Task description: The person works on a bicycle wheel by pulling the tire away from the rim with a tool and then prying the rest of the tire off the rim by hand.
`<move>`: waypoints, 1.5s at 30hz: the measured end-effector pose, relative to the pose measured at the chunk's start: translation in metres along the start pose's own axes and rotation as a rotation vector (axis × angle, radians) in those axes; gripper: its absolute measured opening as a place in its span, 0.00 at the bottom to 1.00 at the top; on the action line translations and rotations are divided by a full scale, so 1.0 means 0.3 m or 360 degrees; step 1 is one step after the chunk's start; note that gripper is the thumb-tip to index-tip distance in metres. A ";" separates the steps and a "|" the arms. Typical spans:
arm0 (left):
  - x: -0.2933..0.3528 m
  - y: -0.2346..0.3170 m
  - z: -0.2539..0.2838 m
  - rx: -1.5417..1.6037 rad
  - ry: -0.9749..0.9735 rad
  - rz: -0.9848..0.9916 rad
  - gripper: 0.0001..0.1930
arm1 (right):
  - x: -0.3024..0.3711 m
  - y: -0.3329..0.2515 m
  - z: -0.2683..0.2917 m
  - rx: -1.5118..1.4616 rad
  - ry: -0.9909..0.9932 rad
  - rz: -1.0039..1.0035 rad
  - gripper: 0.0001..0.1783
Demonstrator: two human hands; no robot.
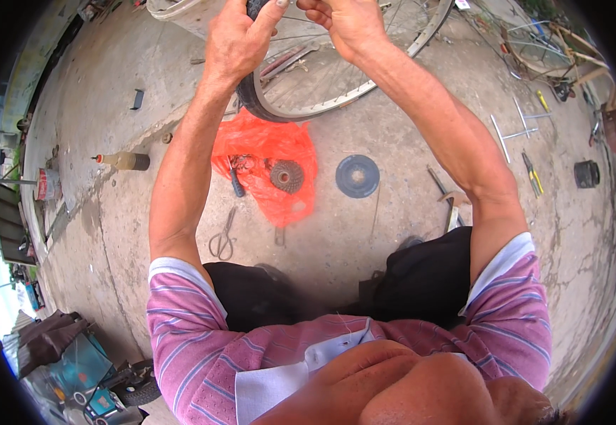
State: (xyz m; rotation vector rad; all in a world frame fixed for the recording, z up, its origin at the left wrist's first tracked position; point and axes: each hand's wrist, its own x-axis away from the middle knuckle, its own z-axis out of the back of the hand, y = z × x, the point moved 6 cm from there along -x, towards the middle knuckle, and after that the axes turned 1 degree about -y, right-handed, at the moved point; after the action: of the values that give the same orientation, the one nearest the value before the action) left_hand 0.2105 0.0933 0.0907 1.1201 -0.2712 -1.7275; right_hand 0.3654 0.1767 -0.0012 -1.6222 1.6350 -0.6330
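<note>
A bicycle wheel (336, 105) is held up at the top of the head view, its upper part cut off by the frame. Its black tyre (251, 99) shows along the left side, while pale rim shows along the near and right sides. My left hand (239, 41) is closed around the tyre, thumb over it. Curled fingers of my right hand (350, 27) meet at the upper edge, across from the left; what they grip cannot be made out. Below the wheel, a red plastic bag (301, 142) lies spread with a sprocket cassette (287, 176) and a dark-handled screwdriver (237, 185) on it.
A grey disc (357, 166) and scissors (221, 244) lie near my knees. To the right are yellow-handled pliers (533, 177), a metal cross wrench (521, 133) and a black cylinder (586, 174). A bottle (127, 161) and bucket (48, 184) are left; bicycle parts (549, 53) lie far right.
</note>
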 end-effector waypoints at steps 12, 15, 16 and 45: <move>-0.001 -0.034 0.004 0.0090 0.0004 0.0007 0.12 | 0.007 -0.006 -0.011 0.0051 -0.0023 -0.0112 0.09; 0.005 -0.057 0.008 0.0193 0.0009 0.0067 0.13 | 0.018 -0.021 -0.031 0.0336 -0.0078 -0.0098 0.13; 0.005 -0.061 0.009 0.0191 0.0014 0.0091 0.13 | 0.020 -0.026 -0.031 0.0335 -0.0075 -0.0097 0.13; 0.003 -0.067 -0.005 0.0197 -0.0012 0.0084 0.14 | 0.032 -0.035 -0.032 0.0445 -0.0034 -0.0166 0.12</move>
State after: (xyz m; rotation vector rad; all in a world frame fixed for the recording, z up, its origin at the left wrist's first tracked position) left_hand 0.1991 0.1023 0.0767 1.1853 -0.4135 -1.6872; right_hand 0.3651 0.1651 0.0112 -1.5093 1.3835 -0.8542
